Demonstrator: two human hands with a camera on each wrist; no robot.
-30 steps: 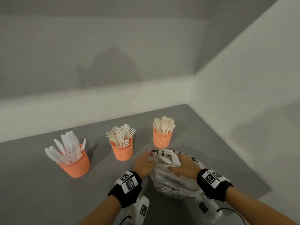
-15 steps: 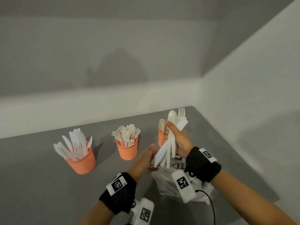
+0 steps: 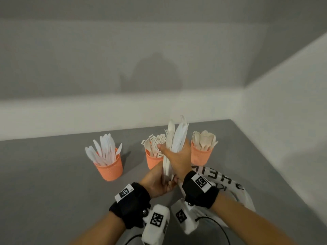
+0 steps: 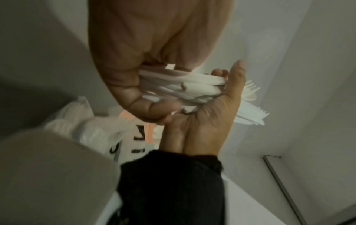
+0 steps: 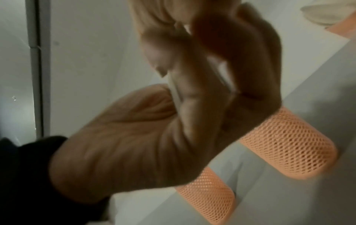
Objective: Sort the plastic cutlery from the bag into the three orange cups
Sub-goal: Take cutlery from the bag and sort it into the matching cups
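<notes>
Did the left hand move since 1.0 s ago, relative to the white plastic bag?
Yes. The left hand has left the white plastic bag on the table and risen to cup the lower ends of the white cutlery bundle gripped by the right hand.

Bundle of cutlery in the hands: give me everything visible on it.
The bundle of cutlery is a mixed handful of white and cream plastic pieces: knife blades, a spoon bowl and fork tines fan out on top. It stands near upright above the table, before the fork cup. The right hand grips its middle; the left hand cups the handle ends.
</notes>
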